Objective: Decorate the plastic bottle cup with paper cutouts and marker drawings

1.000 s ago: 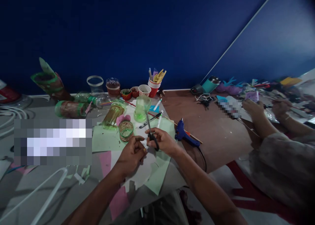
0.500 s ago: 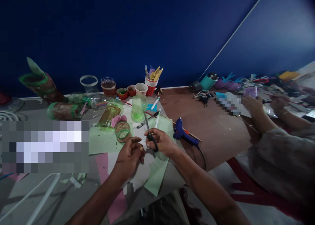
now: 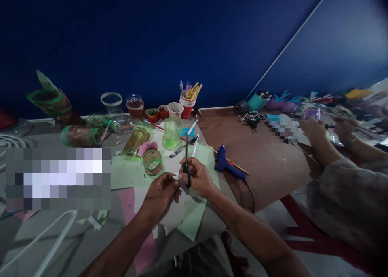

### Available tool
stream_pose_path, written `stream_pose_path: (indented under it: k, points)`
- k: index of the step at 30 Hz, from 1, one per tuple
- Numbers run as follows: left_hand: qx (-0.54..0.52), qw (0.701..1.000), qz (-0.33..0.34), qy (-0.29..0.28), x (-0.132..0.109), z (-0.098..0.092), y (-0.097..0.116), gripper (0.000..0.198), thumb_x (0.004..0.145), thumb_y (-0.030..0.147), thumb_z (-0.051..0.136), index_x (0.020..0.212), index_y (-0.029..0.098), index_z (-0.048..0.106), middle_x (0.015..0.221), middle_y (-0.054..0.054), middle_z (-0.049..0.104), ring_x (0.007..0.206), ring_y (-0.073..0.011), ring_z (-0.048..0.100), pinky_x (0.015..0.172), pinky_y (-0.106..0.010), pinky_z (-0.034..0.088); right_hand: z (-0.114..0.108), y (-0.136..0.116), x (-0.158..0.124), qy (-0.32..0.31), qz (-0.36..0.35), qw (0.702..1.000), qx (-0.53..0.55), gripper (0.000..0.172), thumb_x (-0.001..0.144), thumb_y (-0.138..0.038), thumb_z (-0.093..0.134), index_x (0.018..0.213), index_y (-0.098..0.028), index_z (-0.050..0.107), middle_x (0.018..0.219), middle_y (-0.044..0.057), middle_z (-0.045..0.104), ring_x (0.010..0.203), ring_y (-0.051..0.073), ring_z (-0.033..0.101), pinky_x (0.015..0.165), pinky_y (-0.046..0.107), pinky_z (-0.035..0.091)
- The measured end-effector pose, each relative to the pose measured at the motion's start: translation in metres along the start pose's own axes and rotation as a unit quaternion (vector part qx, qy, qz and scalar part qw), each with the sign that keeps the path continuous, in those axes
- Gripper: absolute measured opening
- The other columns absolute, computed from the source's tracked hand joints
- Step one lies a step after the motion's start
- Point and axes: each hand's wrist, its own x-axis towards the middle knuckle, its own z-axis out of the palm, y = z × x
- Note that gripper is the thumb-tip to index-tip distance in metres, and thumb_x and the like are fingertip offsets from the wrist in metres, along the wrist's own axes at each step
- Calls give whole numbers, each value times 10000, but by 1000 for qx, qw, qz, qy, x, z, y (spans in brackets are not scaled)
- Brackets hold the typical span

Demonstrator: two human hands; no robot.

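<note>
My right hand (image 3: pixel 198 178) grips black-handled scissors (image 3: pixel 186 164), blades pointing up and away. My left hand (image 3: pixel 163 190) is closed in a pinch on a small white paper piece (image 3: pixel 176 177) right beside the scissors' handles. Both hands hover over sheets of white paper (image 3: pixel 174 212), light green paper (image 3: pixel 194 216) and pink paper (image 3: pixel 145 248) on the grey table (image 3: pixel 60 236). A small green-rimmed cup (image 3: pixel 152 161) stands just beyond my left hand.
Cut green bottles (image 3: pixel 172 132), cups of tools (image 3: pixel 187 101) and pens lie further back. A blue glue gun (image 3: pixel 226 166) with its cord lies to the right. Another person's hands (image 3: pixel 313 131) work at the far right. A white tube (image 3: pixel 45 240) crosses the lower left.
The scissors have swung from leaning left to nearly upright, and my hands have drawn closer together. The view shifted slightly.
</note>
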Motion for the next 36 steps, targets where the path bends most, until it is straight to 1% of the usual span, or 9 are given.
stream_pose_path:
  k: [9, 16, 19, 21, 24, 28, 30, 32, 36]
  points:
    - [3, 1000, 2, 0, 2, -2, -4, 166, 684, 259, 685, 749, 162, 566, 536, 30, 597, 453, -84, 516, 469, -206, 418, 4, -1, -2, -6, 5, 1000, -13, 360, 636, -224, 663, 955, -194, 498, 675, -47, 560, 525, 71, 456, 512, 208, 350]
    - [-12, 1000, -16, 24, -2, 3, 8, 224, 613, 272, 715, 700, 177, 532, 485, 38, 567, 466, -108, 538, 466, -212, 411, -9, -11, -2, -34, -7, 999, 12, 406, 658, -300, 709, 995, -203, 504, 702, -42, 531, 587, 89, 473, 552, 215, 366]
    - [-22, 999, -9, 28, -2, 2, 11, 254, 597, 291, 734, 707, 181, 533, 467, 50, 546, 498, -123, 569, 497, -218, 427, -11, -21, -10, -45, -17, 997, -60, 349, 703, -300, 669, 1005, -195, 530, 711, -29, 522, 612, 100, 472, 572, 222, 369]
    - [-30, 999, -1, 25, 0, -1, 11, 262, 587, 291, 747, 704, 180, 540, 458, 55, 545, 484, -117, 564, 516, -221, 438, -11, -27, -19, -37, -19, 990, -135, 305, 731, -275, 632, 1011, -192, 544, 689, -31, 511, 574, 95, 437, 534, 215, 342]
    - [-57, 998, -2, 16, 0, -3, 10, 243, 595, 280, 756, 677, 171, 554, 441, 65, 531, 469, -97, 550, 579, -227, 473, -10, -29, -35, -30, -38, 969, -242, 306, 736, -217, 612, 1036, -193, 556, 660, -37, 505, 537, 93, 400, 498, 212, 301]
    - [-145, 989, -32, 15, -2, -3, 13, 232, 592, 210, 771, 669, 162, 558, 534, 76, 567, 424, -41, 491, 664, -244, 513, -11, -21, -54, -45, -82, 935, -342, 358, 707, -190, 637, 1055, -199, 553, 711, -13, 559, 582, 119, 451, 548, 231, 324]
    - [-167, 984, -56, 13, -4, -1, 14, 227, 587, 181, 771, 669, 161, 560, 573, 66, 587, 431, -38, 496, 601, -214, 500, -11, -15, -60, -54, -91, 919, -379, 377, 691, -192, 643, 1057, -194, 549, 733, 4, 585, 622, 146, 485, 583, 250, 343]
    - [-168, 983, -74, 4, -5, 0, 16, 213, 586, 165, 764, 639, 160, 558, 540, 56, 572, 457, -55, 520, 509, -173, 452, -9, -11, -63, -64, -98, 907, -405, 379, 685, -202, 637, 1052, -185, 543, 737, 19, 603, 656, 173, 510, 615, 269, 357]
    - [-165, 983, -66, -38, -7, 0, 17, 158, 616, 143, 711, 581, 160, 559, 475, 47, 539, 444, -49, 481, 453, -144, 390, -3, -7, -63, -67, -108, 890, -438, 337, 691, -226, 619, 1016, -185, 537, 724, 28, 609, 668, 192, 526, 629, 282, 353]
